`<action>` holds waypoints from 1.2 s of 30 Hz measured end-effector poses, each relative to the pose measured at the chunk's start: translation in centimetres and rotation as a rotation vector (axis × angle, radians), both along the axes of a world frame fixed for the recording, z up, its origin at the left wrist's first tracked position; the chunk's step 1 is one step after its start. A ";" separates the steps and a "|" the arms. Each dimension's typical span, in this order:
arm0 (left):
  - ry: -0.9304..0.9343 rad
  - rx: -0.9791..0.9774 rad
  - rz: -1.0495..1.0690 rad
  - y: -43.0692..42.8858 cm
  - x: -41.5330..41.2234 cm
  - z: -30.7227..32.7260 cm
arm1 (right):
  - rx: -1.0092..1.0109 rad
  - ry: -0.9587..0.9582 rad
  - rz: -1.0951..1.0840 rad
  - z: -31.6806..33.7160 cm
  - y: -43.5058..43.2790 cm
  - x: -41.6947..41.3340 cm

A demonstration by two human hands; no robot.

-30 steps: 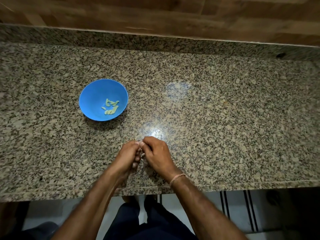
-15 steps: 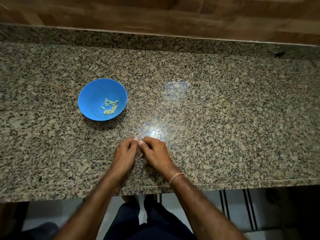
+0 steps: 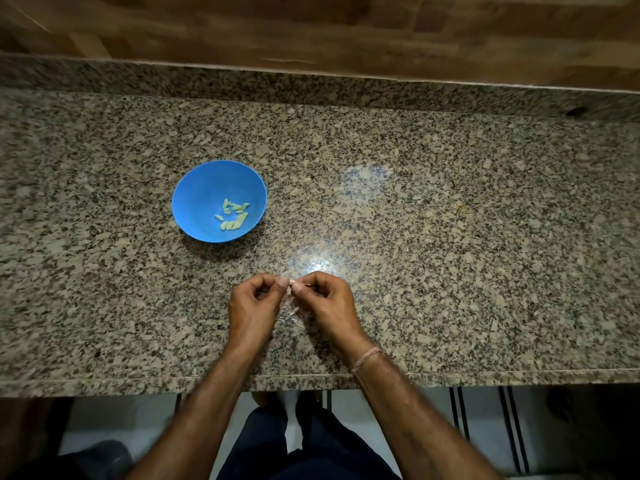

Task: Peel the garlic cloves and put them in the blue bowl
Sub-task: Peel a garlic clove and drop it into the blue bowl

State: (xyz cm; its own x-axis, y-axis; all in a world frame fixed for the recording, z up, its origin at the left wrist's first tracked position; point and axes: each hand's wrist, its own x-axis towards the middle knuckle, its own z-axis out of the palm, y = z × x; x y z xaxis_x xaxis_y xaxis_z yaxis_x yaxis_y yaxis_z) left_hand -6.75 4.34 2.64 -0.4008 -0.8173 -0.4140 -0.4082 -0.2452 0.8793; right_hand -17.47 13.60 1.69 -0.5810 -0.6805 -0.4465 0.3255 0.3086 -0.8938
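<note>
My left hand (image 3: 254,303) and right hand (image 3: 323,299) are low over the tabletop (image 3: 450,237), near its front edge, with fingertips meeting. Both hands have their fingers curled inward. Between the thumb and forefinger tips of the two hands sits one small pale garlic clove (image 3: 294,283), pinched from both sides. It is too small to tell how much skin is on it.

Directly below the gap between my hands, thin pale peel scraps (image 3: 291,315) lie on the tabletop, partly hidden by my right hand.

The blue bowl (image 3: 201,188) stands upright on the tabletop, ahead of my left hand and off to its left, clear of both hands. In its bottom lies a small cluster of peeled cloves (image 3: 233,216), yellowish, some touching each other.

A thin cord band (image 3: 365,358) circles my right wrist. Both forearms are bare and cross the front edge of the tabletop.
</note>
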 end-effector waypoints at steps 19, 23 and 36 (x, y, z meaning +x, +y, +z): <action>-0.034 -0.114 -0.021 -0.3 1.2 -0.6 | 0.052 0.207 0.080 -0.7 0.4 -0.7; -0.085 -0.179 -0.023 0.3 1.2 -0.3 | 0.096 0.341 0.080 -0.5 0.4 -0.4; -0.093 -0.186 0.139 1.8 0.2 -0.9 | 0.246 0.315 -0.157 -0.4 0.0 1.1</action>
State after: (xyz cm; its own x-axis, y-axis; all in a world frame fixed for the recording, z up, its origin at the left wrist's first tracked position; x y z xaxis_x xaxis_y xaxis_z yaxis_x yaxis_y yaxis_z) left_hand -6.57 6.11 1.75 -0.2464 -0.9274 -0.2813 -0.4632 -0.1422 0.8747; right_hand -16.32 13.57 1.27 -0.8027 -0.4685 -0.3690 0.1086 0.4936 -0.8629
